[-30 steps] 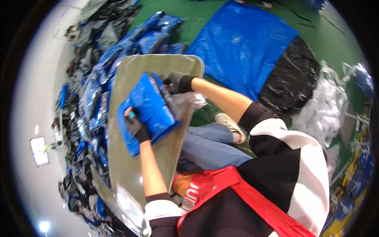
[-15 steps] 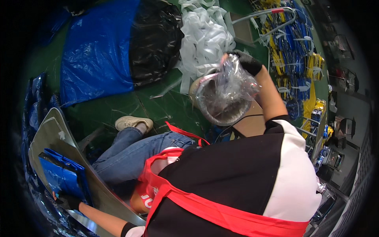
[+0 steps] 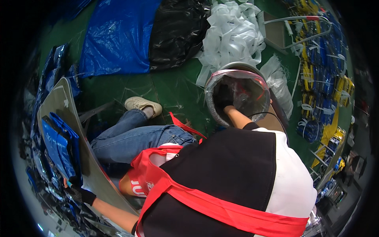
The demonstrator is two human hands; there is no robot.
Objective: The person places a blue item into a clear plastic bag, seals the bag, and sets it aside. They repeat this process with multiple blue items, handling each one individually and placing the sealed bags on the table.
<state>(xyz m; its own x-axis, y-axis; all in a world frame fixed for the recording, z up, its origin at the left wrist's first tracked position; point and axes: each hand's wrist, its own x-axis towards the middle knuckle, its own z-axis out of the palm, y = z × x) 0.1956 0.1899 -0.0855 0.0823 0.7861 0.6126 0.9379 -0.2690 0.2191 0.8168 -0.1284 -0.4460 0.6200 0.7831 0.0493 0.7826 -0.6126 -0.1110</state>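
Note:
My right hand [image 3: 226, 97], in a black glove, reaches down into a round bin [image 3: 233, 64] lined with clear plastic film [image 3: 252, 81]. Its fingers are hidden in the dark inside. At the lower end of a folded blue plastic packet [image 3: 59, 144] is my left hand [image 3: 81, 194], also in a black glove with bare fingertips. Its fingers are closed, with a small teal thing [image 3: 70, 184] showing at the tips; I cannot make out what that is. The packet lies on a tilted metal board [image 3: 92, 170] to my left.
Blue and black plastic sheeting [image 3: 118, 37] covers the far floor. A heap of white strips [image 3: 233, 33] lies behind the bin, and a white sack [image 3: 278, 85] beside it. Tied blue and yellow bundles [image 3: 321, 79] line the right. A metal-framed trolley [image 3: 276, 33] stands far right.
My right hand, which held crumpled clear film above the bin, has gone down inside it. My left hand stays by the blue packet. The whole view has shifted.

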